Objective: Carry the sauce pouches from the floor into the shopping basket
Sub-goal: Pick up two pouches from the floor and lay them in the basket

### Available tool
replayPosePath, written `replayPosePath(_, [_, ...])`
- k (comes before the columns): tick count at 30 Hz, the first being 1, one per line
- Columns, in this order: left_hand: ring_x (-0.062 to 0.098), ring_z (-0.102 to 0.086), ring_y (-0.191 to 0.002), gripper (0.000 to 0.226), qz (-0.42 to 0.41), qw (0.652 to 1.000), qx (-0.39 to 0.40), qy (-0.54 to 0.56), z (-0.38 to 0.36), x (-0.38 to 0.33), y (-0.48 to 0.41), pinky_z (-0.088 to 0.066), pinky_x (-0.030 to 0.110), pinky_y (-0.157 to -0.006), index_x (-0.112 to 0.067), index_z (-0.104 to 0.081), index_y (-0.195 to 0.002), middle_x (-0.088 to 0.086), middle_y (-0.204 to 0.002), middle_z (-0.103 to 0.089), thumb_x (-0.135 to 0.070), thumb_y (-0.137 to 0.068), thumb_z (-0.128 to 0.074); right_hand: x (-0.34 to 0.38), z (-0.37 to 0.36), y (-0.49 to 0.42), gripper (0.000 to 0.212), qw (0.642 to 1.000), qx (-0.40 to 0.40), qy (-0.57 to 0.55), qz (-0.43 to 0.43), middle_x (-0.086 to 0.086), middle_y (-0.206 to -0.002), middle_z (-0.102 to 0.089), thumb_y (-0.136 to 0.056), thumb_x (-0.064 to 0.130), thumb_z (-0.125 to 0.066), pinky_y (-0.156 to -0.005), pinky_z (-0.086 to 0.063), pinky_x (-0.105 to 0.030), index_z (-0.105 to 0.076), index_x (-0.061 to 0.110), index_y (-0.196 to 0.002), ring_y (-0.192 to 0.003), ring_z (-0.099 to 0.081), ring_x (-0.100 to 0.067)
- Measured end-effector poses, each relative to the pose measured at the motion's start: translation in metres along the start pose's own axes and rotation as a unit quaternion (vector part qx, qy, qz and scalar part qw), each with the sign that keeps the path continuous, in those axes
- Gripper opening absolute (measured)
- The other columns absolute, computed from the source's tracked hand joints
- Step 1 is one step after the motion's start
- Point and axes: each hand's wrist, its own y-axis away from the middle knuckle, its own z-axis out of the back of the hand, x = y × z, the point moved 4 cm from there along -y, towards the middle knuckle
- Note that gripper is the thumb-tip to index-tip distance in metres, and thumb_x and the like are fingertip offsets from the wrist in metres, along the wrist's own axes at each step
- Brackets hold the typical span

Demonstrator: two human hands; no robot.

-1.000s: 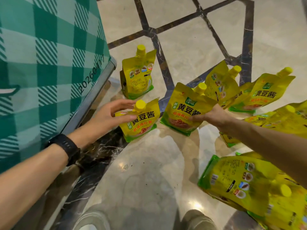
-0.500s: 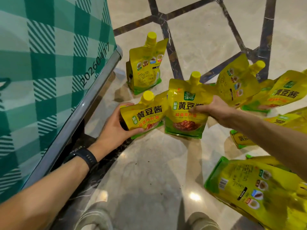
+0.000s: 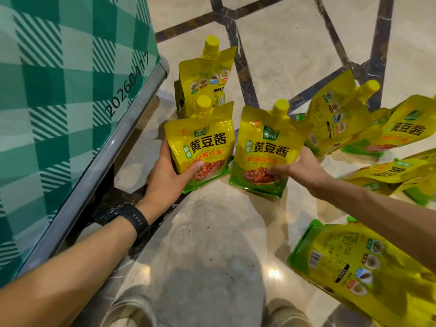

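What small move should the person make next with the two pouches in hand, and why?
Probably lift both clear and turn to find the basket, which is not in view. The left hand grips the left pouch, the right hand grips the right pouch, both upright; more pouches lie on the floor.

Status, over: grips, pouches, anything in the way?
Left grip holds one sauce pouch, right grip holds a second pouch. More pouches lie on the floor. Shopping basket not in view; checked cloth close at left.
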Motion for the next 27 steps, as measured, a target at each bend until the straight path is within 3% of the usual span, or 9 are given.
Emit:
replayPosePath(3, [0.001, -0.061, -0.119, 0.082, -0.001, 1.000, -0.010, 0.008, -0.004, -0.002, 0.002, -0.052, 0.045, -0.103, -0.042, -0.037, -0.139, -0.034, -0.125, -0.061, -0.064, -0.071, -0.077, 0.011, -0.006, 0.002, 0.065, 0.998, -0.049, -0.005, 0.037, 0.011, -0.106, -0.073, -0.061, 0.017, -0.094, -0.088, -0.059, -0.038, -0.056, 0.035, -0.111, -0.096, -0.071, -0.005])
replayPosePath(6, [-0.009, -0.059, -0.115, 0.083, 0.000, 1.000, -0.027, -0.009, -0.010, -0.004, 0.003, -0.051, 0.025, -0.097, -0.043, -0.032, -0.140, -0.039, -0.121, -0.058, -0.058, -0.072, -0.077, 0.014, -0.020, 0.010, 0.077, 0.997, -0.052, -0.010, 0.064, 0.025, -0.108, -0.066, -0.061, 0.019, -0.094, -0.085, -0.056, -0.020, -0.047, 0.041, -0.118, -0.099, -0.065, 0.008])
replayPosePath(8, [-0.018, -0.056, -0.108, 0.088, -0.002, 0.999, -0.037, -0.032, -0.013, -0.006, 0.004, -0.047, 0.007, -0.088, -0.037, -0.029, -0.141, -0.036, -0.121, -0.056, -0.054, -0.071, -0.081, 0.015, -0.030, 0.013, 0.094, 0.998, -0.029, -0.006, 0.059, 0.017, -0.122, -0.063, -0.060, 0.021, -0.094, -0.091, -0.054, -0.026, -0.039, 0.031, -0.137, -0.111, -0.062, -0.002])
replayPosePath(10, [-0.025, -0.054, -0.101, 0.094, 0.000, 0.998, -0.035, -0.054, -0.015, -0.004, 0.002, -0.044, 0.001, -0.081, -0.034, -0.028, -0.139, -0.035, -0.117, -0.054, -0.041, -0.069, -0.090, 0.018, -0.034, 0.013, 0.099, 0.997, -0.033, 0.018, 0.064, 0.008, -0.130, -0.061, -0.062, 0.021, -0.094, -0.098, -0.052, -0.036, -0.036, 0.024, -0.142, -0.117, -0.061, -0.012])
replayPosePath(12, [-0.023, -0.056, -0.097, 0.099, 0.005, 0.997, -0.024, -0.078, -0.013, -0.005, -0.002, -0.048, 0.010, -0.082, -0.032, -0.028, -0.139, -0.035, -0.114, -0.054, -0.034, -0.065, -0.094, 0.025, -0.034, 0.011, 0.092, 0.996, -0.044, 0.042, 0.067, 0.004, -0.131, -0.062, -0.065, 0.021, -0.093, -0.103, -0.051, -0.043, -0.039, 0.023, -0.139, -0.118, -0.061, -0.016])
replayPosePath(15, [0.007, -0.064, -0.108, 0.099, 0.004, 0.993, -0.024, -0.116, -0.005, -0.015, -0.011, -0.054, 0.035, -0.093, -0.030, -0.032, -0.140, -0.015, -0.122, -0.064, -0.042, -0.063, -0.093, 0.035, -0.031, 0.005, 0.080, 0.994, -0.042, 0.072, 0.073, 0.004, -0.129, -0.064, -0.070, 0.021, -0.090, -0.105, -0.048, -0.045, -0.045, 0.024, -0.136, -0.116, -0.061, -0.018])
replayPosePath(17, [0.017, -0.062, -0.114, 0.098, -0.005, 0.990, -0.022, -0.136, 0.003, -0.022, -0.016, -0.052, 0.043, -0.096, -0.032, -0.032, -0.139, -0.011, -0.127, -0.063, -0.052, -0.062, -0.090, 0.039, -0.027, 0.002, 0.077, 0.991, -0.026, 0.102, 0.081, 0.008, -0.123, -0.065, -0.072, 0.025, -0.089, -0.101, -0.049, -0.040, -0.046, 0.026, -0.136, -0.109, -0.062, -0.014])
replayPosePath(22, [0.025, -0.060, -0.123, 0.112, 0.011, 0.987, 0.011, -0.162, 0.006, -0.020, -0.005, -0.049, 0.046, -0.103, -0.031, -0.020, -0.151, -0.004, -0.139, -0.059, -0.051, -0.066, -0.089, 0.022, -0.035, 0.009, 0.085, 0.993, 0.036, 0.100, 0.056, 0.009, -0.125, -0.064, -0.074, 0.019, -0.086, -0.102, -0.050, -0.043, -0.039, 0.030, -0.144, -0.105, -0.063, -0.009])
replayPosePath(27, [0.023, -0.055, -0.130, 0.127, 0.005, 0.988, -0.050, -0.144, -0.005, -0.026, 0.011, -0.043, 0.041, -0.106, -0.033, 0.008, -0.159, -0.003, -0.151, -0.051, -0.041, -0.074, -0.087, 0.022, -0.044, 0.014, 0.116, 0.992, -0.048, 0.100, 0.061, 0.003, -0.139, -0.059, -0.068, 0.036, -0.090, -0.104, -0.048, -0.048, -0.013, 0.043, -0.155, -0.120, -0.061, -0.022])
